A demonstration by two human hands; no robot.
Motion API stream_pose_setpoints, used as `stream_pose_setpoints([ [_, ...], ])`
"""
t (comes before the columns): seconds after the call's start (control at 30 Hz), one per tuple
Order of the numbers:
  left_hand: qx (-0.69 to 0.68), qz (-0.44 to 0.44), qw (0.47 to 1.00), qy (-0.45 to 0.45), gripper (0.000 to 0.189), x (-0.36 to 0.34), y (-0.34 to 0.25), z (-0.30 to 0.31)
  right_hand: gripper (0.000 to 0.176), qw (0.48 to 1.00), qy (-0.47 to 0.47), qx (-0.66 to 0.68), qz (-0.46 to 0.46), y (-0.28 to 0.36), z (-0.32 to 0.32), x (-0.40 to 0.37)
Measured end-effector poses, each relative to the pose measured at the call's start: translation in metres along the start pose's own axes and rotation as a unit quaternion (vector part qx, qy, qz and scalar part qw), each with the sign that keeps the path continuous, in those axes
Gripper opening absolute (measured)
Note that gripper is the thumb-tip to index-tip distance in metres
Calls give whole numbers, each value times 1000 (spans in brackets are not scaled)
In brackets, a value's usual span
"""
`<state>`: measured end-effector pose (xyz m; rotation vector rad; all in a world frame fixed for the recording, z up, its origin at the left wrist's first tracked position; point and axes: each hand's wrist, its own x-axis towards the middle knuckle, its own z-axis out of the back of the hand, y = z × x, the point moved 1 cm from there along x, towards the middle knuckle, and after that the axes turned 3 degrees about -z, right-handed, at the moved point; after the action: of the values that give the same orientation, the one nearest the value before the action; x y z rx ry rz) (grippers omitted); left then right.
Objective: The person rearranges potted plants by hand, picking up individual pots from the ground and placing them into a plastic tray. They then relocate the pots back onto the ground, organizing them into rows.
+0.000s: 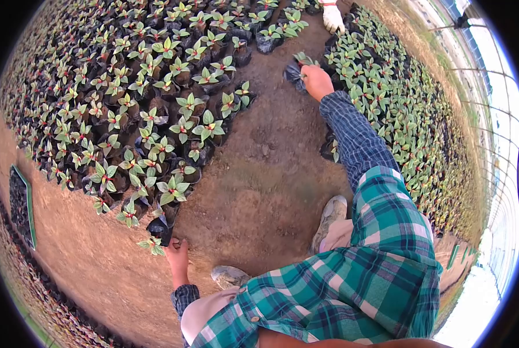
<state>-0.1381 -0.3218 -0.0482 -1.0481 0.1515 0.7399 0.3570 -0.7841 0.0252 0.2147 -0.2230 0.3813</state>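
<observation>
Right hand (319, 81): fingers closed on a bagged seedling (294, 74), held over the dirt path (259, 139) beside the right block's inner edge (336, 64). Left hand (178, 255): fingers curled at a tilted black bag (161, 229), left block's near corner; can't tell if I grip it. Both blocks mostly packed; these two look unsettled, remaining count unclear. Co-worker's gloved hand (333, 20), far end.

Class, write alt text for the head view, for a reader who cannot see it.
A person in a green plaid shirt grips a bagged seedling in the right hand; the left hand is at another black-bagged plant. Packed seedlings flank bare soil; another person's gloved hand shows at the top.
</observation>
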Motion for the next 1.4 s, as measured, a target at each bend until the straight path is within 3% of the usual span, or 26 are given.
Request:
stream_pose_setpoints([
  [0.13, 33, -24, 999, -12, 23, 3, 10, -2, 10, 994, 40, 4, 97, 44, -8, 31],
  [0.2, 14, 0, 1000, -1, 23, 3, 6, 0, 10, 977, 27, 21, 209, 53, -23, 34],
  [0.33, 1, 22, 1000, 0, 26, 3, -2, 0, 13, 986, 34, 56, 151, 49, -37, 19],
  [0.4, 9, 14, 1000, -1, 27, 5, 10, -1, 24, 979, -124, 145, -71, 27, -29, 8],
  [0.47, 18, 5, 1000, 5, 28, 6, 17, -2, 39, 968, -138, 37, -208, -8, -22, -1],
  [0.5, 19, 24, 1000, 9, 28, 6, 17, -2, 39, 967, -136, 36, -212, -24, -20, -4],
  [0.6, 9, 49, 999, 11, 28, 5, 8, 1, 46, 925, -25, -55, -376, -66, -19, -2],
  [0.67, 1, 55, 998, 8, 28, 4, 3, 0, 42, 919, -28, -83, -383, -84, -29, 1],
  [0.73, -29, 25, 999, -16, 25, 4, 0, -2, 35, 945, 53, -83, -313, -102, -44, 9],
  [0.77, -24, 21, 999, -18, 25, 5, 3, -1, 20, 955, 13, -128, -267, -107, -52, 10],
  [0.83, -11, 76, 997, 16, 29, 6, 9, 3, 15, 960, 4, -112, -257, -113, -56, 13],
  [0.9, -9, 64, 998, 11, 30, 5, 11, 4, 7, 966, -29, -83, -242, -113, -55, 19],
  [1.07, 27, 61, 997, -24, 28, 7, 10, -1, 14, 969, -17, 81, -233, -88, -21, 35],
  [1.13, 11, 84, 996, -19, 32, 9, 21, 2, 13, 993, -82, 76, -47, -74, -17, 44],
  [1.27, 23, 84, 996, -2, 32, 8, 15, 4, 11, 995, 10, 96, 20, -57, -31, 57],
  [1.33, 10, 75, 997, -9, 33, 9, 24, 4, 15, 991, 19, 129, -10, -59, -37, 50],
  [1.4, 16, 74, 997, -10, 32, 11, 29, 5, 20, 980, -127, 113, -102, -66, -38, 42],
])
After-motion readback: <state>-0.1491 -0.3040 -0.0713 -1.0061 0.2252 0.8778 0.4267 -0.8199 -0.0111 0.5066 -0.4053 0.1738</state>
